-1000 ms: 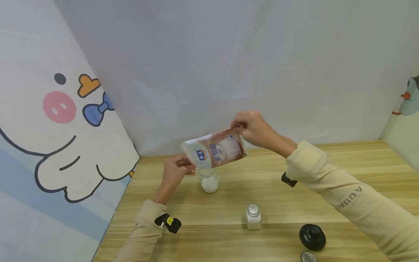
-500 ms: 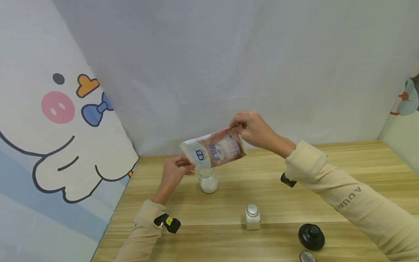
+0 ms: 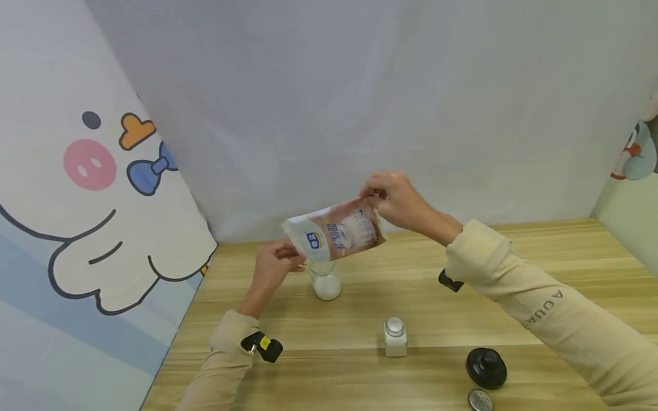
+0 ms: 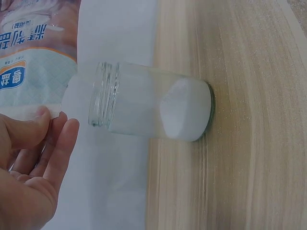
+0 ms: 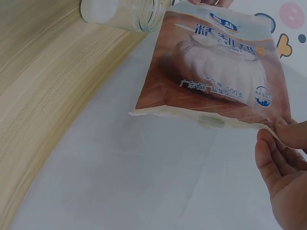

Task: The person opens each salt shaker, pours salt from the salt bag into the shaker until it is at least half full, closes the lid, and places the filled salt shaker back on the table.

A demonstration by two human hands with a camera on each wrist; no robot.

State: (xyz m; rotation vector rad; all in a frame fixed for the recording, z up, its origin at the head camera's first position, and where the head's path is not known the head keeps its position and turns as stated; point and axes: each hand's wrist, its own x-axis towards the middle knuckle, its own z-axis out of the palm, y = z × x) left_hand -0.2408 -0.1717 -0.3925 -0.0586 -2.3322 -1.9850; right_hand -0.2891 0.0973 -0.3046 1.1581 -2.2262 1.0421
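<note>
In my head view, left hand (image 3: 272, 265) pinches a bag (image 3: 339, 231) at its eight-o'clock corner, right hand (image 3: 398, 201) at two, above a glass jar (image 3: 327, 285).

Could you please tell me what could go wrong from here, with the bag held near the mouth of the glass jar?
1. The bag could slip or twist, since the left hand and right hand each pinch it only near an edge.
2. Contents might miss the glass jar; white specks seem to dot the table beside it.
3. The jar stands unheld, so a bump could tip it.
</note>
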